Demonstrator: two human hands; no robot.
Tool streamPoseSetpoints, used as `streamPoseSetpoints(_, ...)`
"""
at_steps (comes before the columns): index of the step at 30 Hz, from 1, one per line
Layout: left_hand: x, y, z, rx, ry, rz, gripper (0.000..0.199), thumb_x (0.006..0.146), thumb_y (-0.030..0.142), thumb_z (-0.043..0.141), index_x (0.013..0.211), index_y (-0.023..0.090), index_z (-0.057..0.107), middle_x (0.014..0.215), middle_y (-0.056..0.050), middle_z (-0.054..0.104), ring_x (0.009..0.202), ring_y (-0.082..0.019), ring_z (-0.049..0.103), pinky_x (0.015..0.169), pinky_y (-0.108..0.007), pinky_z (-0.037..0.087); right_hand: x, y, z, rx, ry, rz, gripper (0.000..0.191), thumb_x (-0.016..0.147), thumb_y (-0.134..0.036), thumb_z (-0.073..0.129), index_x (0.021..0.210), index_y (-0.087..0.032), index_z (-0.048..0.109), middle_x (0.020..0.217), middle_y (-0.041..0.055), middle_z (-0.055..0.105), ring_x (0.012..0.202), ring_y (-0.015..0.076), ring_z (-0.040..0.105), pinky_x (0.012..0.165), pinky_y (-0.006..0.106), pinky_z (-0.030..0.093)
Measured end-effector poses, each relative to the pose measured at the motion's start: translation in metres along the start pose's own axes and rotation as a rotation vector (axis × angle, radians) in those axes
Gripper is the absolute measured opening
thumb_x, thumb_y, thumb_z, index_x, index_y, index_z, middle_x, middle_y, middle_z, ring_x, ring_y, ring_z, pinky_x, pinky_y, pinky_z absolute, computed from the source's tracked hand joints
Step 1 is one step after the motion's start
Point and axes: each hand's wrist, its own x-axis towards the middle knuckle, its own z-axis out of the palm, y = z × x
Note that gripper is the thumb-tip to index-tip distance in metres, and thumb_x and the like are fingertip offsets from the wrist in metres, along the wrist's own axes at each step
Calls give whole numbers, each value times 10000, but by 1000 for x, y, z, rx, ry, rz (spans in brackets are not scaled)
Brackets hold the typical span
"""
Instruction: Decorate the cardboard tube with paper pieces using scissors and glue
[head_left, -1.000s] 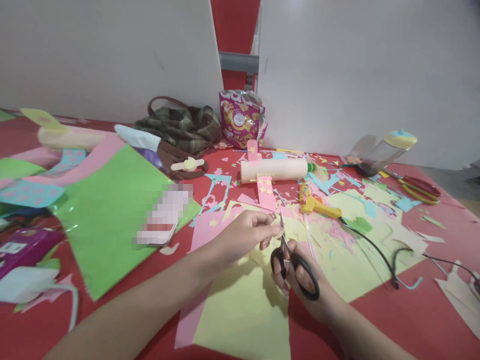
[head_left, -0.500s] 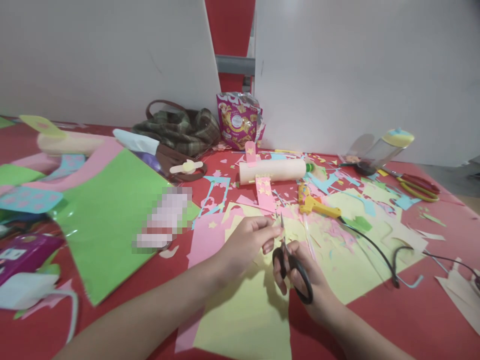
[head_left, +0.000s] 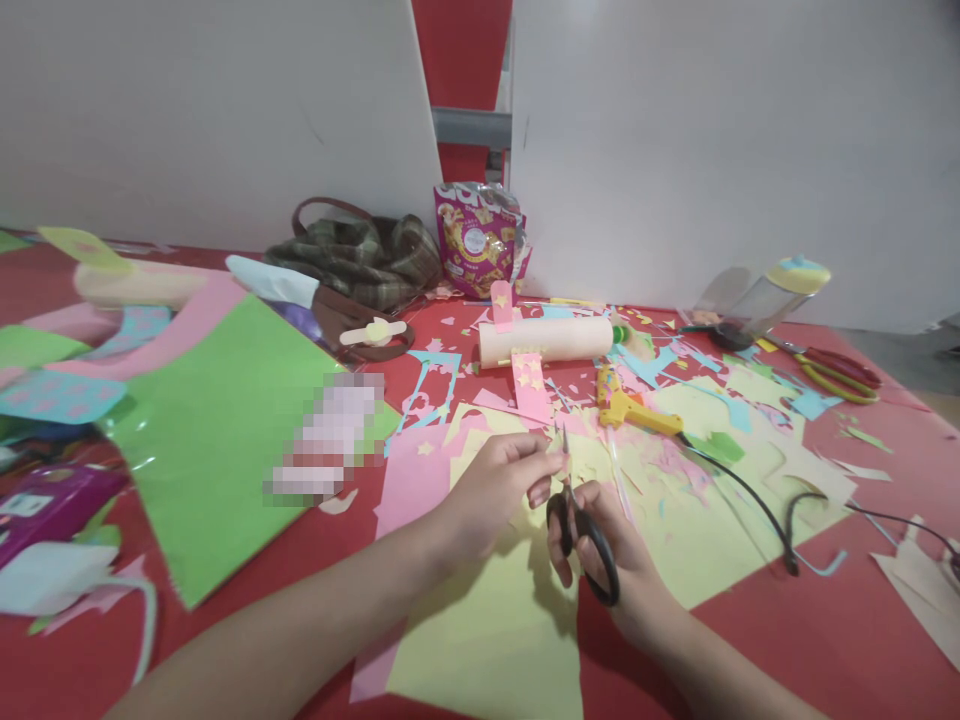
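Note:
My right hand (head_left: pixel 619 545) grips black-handled scissors (head_left: pixel 571 497), its fingers through the loops and the blades pointing away from me. My left hand (head_left: pixel 506 485) is closed in a pinch right beside the blades. It holds a small scrap of pale yellow paper (head_left: pixel 556 447), mostly hidden by the fingertips. Both hands are above a pale yellow sheet (head_left: pixel 487 640), which overlaps a pink sheet (head_left: pixel 405 480). Beyond them lies a cream paper tube (head_left: pixel 555 342) with pink star-decorated tabs and a green end.
A yellow glue gun (head_left: pixel 637 413) with a black cord lies right of the tube, among paper scraps. Red-handled pliers (head_left: pixel 840 370) and a clear bottle (head_left: pixel 776 300) are farther right. Green sheet (head_left: pixel 202 440) covers the left. A snack bag (head_left: pixel 476 240) and plaid bag (head_left: pixel 367 260) stand behind.
The scissor handles have drawn slightly closer together, and the blades look more closed. My left hand stays almost in place, still pinching.

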Motion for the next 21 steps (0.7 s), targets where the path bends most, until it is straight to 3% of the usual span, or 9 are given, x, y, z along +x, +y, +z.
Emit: streamPoseSetpoints(21, 0, -2, -2, 6, -10, 5, 274, 742, 254, 455, 498, 152, 382, 441, 61, 356, 459, -60, 332, 529, -224, 269, 1, 0, 3, 45, 40, 52, 324, 696, -453, 564, 764, -241, 329, 618, -70, 442, 464, 59, 409, 444, 196, 332)
